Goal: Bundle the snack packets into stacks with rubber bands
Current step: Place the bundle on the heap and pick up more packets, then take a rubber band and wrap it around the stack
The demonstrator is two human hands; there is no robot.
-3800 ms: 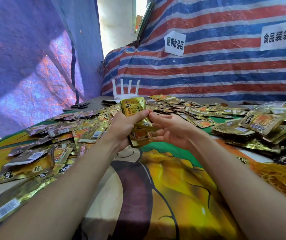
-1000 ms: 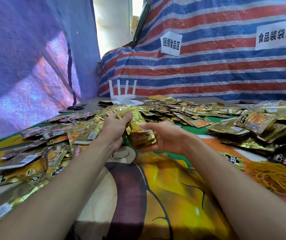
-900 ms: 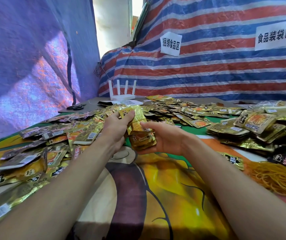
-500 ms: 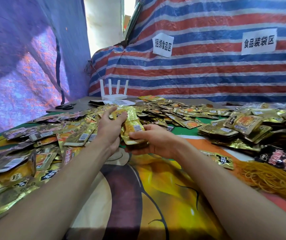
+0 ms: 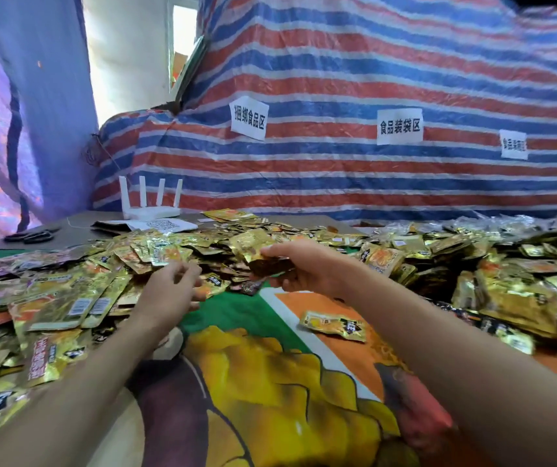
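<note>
Packets (image 5: pixel 253 246) sit stacked, pinched in my right hand (image 5: pixel 307 271); my left hand (image 5: pixel 169 291), loosely curled and empty, should gather more.

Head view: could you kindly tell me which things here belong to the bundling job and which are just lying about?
Job in hand:
- stack of packets, gripped by the right hand
- loose packets heaped around
- left hand, reaching toward them

Lying about:
- white router
- scissors
- paper signs on the striped tarp
</note>
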